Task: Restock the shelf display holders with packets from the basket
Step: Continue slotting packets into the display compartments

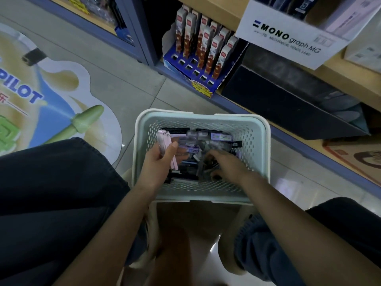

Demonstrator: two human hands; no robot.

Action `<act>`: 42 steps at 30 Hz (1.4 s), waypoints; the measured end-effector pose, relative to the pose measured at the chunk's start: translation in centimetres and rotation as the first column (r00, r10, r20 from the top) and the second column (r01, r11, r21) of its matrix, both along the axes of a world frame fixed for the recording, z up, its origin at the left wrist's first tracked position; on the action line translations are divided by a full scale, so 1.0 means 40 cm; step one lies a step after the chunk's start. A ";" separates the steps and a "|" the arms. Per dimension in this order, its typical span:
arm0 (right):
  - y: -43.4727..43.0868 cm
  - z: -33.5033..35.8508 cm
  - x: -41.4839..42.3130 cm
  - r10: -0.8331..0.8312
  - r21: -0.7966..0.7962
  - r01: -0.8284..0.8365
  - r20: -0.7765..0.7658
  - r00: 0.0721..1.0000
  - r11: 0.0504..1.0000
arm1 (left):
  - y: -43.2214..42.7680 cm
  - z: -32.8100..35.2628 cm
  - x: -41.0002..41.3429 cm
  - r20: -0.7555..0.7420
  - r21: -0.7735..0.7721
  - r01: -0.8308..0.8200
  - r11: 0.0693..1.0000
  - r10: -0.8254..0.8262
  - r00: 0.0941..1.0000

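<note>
A pale green perforated basket (258,129) stands on the floor between my knees and holds several packets (221,138). My left hand (158,164) grips a small stack of pink packets (164,139) at the basket's left side. My right hand (225,165) reaches down into the loose dark and clear packets on the right; its fingertips are buried among them, so I cannot tell whether it holds one. On the bottom shelf ahead stands a blue display holder (185,77) with several upright brown-and-white packets (208,44) and several empty slots in front.
A dark display box (288,106) lies on the same shelf to the right of the blue holder. Above it a white MONO graph MG carton (292,36) sits on a wooden shelf. A PILOT floor sticker (41,96) covers the tiles at left.
</note>
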State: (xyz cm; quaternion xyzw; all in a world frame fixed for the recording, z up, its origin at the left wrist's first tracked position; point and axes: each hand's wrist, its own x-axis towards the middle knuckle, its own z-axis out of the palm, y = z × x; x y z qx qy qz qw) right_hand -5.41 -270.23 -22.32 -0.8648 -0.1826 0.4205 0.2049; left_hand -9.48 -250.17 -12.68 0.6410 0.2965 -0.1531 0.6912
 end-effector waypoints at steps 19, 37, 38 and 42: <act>0.041 0.036 0.018 -0.192 0.125 0.201 -0.081 0.978 0.972 | -0.029 -0.037 -0.024 -0.187 -0.018 -0.035 0.999 0.031 0.982; 0.175 0.237 0.046 -0.454 0.517 0.502 -0.227 0.862 0.694 | 0.007 0.034 -0.009 -0.098 -0.149 0.143 0.979 -0.158 0.983; 0.174 0.233 0.054 -0.463 0.522 0.513 -0.236 0.854 0.681 | 0.013 0.033 -0.009 -0.083 -0.116 0.144 0.983 -0.154 0.985; 0.143 0.154 0.084 -0.423 0.416 0.434 -0.125 0.898 0.799 | 0.027 0.032 -0.009 -0.065 -0.079 0.058 0.995 -0.063 0.996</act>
